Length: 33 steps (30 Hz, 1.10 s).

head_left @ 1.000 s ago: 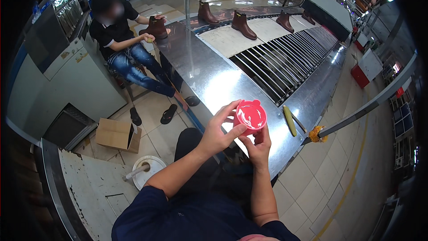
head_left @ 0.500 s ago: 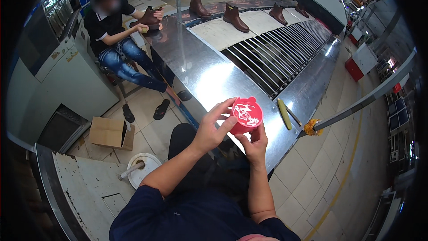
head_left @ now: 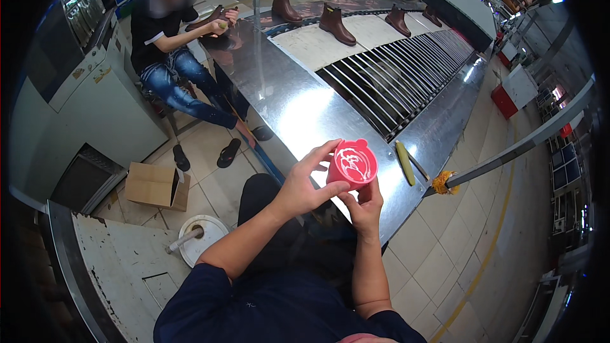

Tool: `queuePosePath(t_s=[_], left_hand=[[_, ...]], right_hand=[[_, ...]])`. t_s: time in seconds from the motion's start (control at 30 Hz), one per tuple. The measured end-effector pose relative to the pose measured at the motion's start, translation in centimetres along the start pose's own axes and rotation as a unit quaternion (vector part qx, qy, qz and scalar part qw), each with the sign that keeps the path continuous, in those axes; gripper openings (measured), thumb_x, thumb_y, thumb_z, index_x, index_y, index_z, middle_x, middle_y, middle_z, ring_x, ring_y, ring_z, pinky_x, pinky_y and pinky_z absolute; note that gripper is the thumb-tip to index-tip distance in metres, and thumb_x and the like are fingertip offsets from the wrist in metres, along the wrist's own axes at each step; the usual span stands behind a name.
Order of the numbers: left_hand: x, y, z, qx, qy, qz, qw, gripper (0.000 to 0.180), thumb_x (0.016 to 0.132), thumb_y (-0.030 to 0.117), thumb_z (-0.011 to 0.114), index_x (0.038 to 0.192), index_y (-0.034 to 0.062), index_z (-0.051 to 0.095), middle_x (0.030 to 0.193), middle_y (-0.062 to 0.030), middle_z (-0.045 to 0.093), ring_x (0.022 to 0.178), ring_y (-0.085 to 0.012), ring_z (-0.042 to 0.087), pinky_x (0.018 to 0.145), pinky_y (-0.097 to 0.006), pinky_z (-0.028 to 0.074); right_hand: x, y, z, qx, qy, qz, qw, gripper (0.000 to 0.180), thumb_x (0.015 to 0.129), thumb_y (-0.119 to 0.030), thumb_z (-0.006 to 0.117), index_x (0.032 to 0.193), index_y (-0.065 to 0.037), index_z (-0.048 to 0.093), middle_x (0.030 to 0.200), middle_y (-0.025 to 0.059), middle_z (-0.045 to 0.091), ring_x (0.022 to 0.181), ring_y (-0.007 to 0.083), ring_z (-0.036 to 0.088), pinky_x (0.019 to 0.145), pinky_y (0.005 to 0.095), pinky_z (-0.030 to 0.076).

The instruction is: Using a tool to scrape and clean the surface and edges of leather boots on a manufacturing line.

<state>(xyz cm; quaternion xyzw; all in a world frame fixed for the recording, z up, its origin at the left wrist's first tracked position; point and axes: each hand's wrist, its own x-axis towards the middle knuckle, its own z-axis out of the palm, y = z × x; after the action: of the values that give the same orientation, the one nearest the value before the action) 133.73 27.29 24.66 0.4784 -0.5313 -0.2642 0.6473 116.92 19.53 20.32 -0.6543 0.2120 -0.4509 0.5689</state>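
Observation:
A small round red plastic tub [head_left: 351,168] with a tab on its rim is held over the near end of the metal table. White streaks show on its round top face; whether they are on a lid or inside, I cannot tell. My left hand [head_left: 308,183] grips the tub's left side, thumb in front and fingers toward the top. From below and the right, my right hand [head_left: 364,211] holds it too, with part of the fingers hidden behind it. Right of the tub, a yellow-green strip-shaped piece [head_left: 405,162] lies on the metal, beside a thin dark stick-like tool [head_left: 417,166].
Brown ankle boots [head_left: 337,24] stand along the conveyor behind a slatted metal section [head_left: 387,82]. A co-worker [head_left: 168,44] sits at the left, holding another boot [head_left: 210,20]. A metal pole [head_left: 508,143] crosses at right. A cardboard box [head_left: 151,184] and white bucket lid [head_left: 202,241] are lower left.
The tub has turned and tilted slightly in my hands, and its white streaks look different. My left thumb sits lower. The co-worker has raised the hands and the boot.

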Motion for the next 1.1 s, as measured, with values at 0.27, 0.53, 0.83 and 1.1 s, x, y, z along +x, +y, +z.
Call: queuePosePath(t_s=[0.27,0.53,0.83,1.1], left_hand=[[0.3,0.3,-0.3,-0.036,-0.079,-0.063,0.994,0.105,0.076,0.017,0.090,0.159,0.0014,0.028,0.152,-0.0198,0.049,0.133,-0.0260,0.057,0.108,-0.039,0.048],[-0.4,0.9,-0.3,-0.012,-0.078,-0.048,0.996,0.100,0.075,0.016,0.092,0.155,-0.0007,0.034,0.148,-0.0180,0.052,0.134,-0.0245,0.056,0.111,-0.038,0.047],[-1.4,4.1,0.8,-0.022,-0.088,-0.050,0.995,0.107,0.067,0.019,0.098,0.152,-0.0041,0.037,0.144,-0.0197,0.056,0.132,-0.0276,0.058,0.112,-0.038,0.046],[-2.1,5.4,1.3,0.070,-0.174,0.047,0.981,0.119,0.060,0.031,0.101,0.152,-0.0038,0.035,0.144,-0.0231,0.053,0.131,-0.0338,0.058,0.108,-0.044,0.051]], right_hand=[[0.1,0.1,0.1,-0.021,-0.032,-0.051,0.998,0.083,0.086,-0.013,0.082,0.154,0.005,0.037,0.139,0.0174,0.060,0.124,0.0260,0.062,0.105,0.0388,0.048],[0.0,-0.4,-1.6,-0.048,-0.071,-0.061,0.994,0.096,0.078,-0.025,0.090,0.154,0.003,0.039,0.141,0.0163,0.061,0.127,0.0249,0.062,0.107,0.0379,0.047],[2.3,7.6,-11.5,-0.343,-0.015,0.062,0.937,0.060,0.095,-0.040,0.072,0.144,-0.008,0.058,0.141,0.0175,0.062,0.133,0.0364,0.056,0.113,0.0440,0.042],[1.8,14.1,-12.7,-0.542,0.041,0.058,0.838,0.061,0.091,-0.049,0.070,0.137,-0.010,0.064,0.151,0.0192,0.051,0.147,0.0407,0.035,0.123,0.0545,0.019]])
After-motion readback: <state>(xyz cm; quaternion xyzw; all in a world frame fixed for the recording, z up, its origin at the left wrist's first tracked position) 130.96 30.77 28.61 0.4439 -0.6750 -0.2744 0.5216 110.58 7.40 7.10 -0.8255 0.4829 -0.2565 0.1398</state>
